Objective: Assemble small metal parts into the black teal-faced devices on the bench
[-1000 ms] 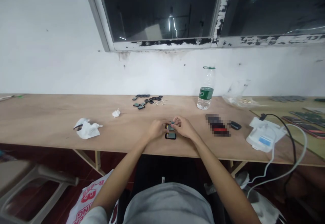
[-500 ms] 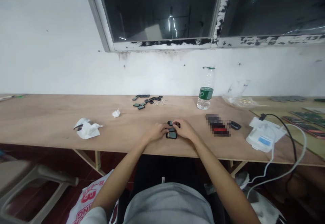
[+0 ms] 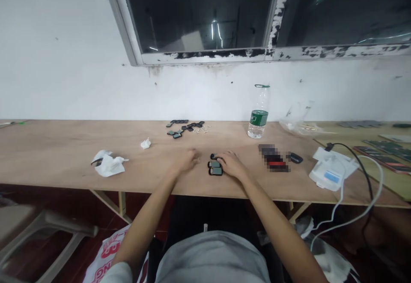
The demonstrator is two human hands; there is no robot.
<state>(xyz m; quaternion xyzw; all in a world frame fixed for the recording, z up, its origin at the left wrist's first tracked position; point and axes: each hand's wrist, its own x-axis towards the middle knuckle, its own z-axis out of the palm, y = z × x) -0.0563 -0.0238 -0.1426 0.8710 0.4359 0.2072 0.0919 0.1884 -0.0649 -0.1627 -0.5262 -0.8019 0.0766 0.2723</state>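
Three small black-framed pieces with grey, screen-like faces lie in a column near the table's front edge: a lower piece (image 3: 215,171), a middle piece (image 3: 213,164) and a top piece (image 3: 213,156). My right hand (image 3: 231,163) is on their right side, its fingers curled against the right end of the top piece and partly covering it. My left hand (image 3: 188,161) is to the left, apart from the pieces, just above or on the bare wood. Its fingers are smeared by motion, and nothing can be made out in them.
Behind lie several similar black-framed pieces (image 3: 176,134) and scattered tiny light bits (image 3: 201,129). A water bottle (image 3: 257,122) stands back right. Crumpled tissue (image 3: 111,165) lies left; a black oval object (image 3: 296,158) and a white box with cables (image 3: 327,174) lie right.
My left hand has moved left, off the pieces, uncovering the middle one. My right hand has stayed by the column, near the top piece. The view has shifted slightly.
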